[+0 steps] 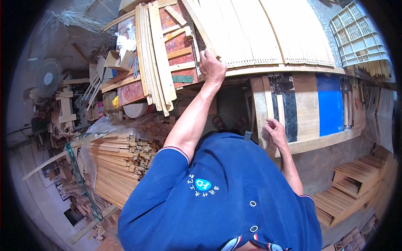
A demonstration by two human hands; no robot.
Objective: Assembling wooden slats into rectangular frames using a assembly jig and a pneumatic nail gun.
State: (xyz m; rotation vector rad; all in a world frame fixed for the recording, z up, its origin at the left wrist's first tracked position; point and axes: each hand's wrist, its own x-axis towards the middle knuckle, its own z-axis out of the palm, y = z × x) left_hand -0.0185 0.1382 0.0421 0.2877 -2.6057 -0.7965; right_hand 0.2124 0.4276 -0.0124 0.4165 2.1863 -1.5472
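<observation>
My left hand point(212, 67) is closed at the near end of a long pale wooden strip point(197, 19), beside the left edge of a row of bright wooden boards point(251, 33). The strip slants away toward the far left. My right hand point(276, 132) hovers over the left part of a lower bench, fingers loosely bent and apart, with nothing visible in them. Close to it, a short wooden strip point(280, 111) lies on a black panel point(289, 125). Left of my left hand, a bundle of long strips point(153, 54) lies across a reddish board point(125, 90).
A green metal piece point(182, 78) lies by the bundle. The lower bench holds a blue panel point(329, 104). Stacked wooden sticks point(111, 167) stand at left, a fan point(48, 78) beyond. A plastic crate point(359, 33) sits far right, slatted wooden pieces point(339, 201) at lower right.
</observation>
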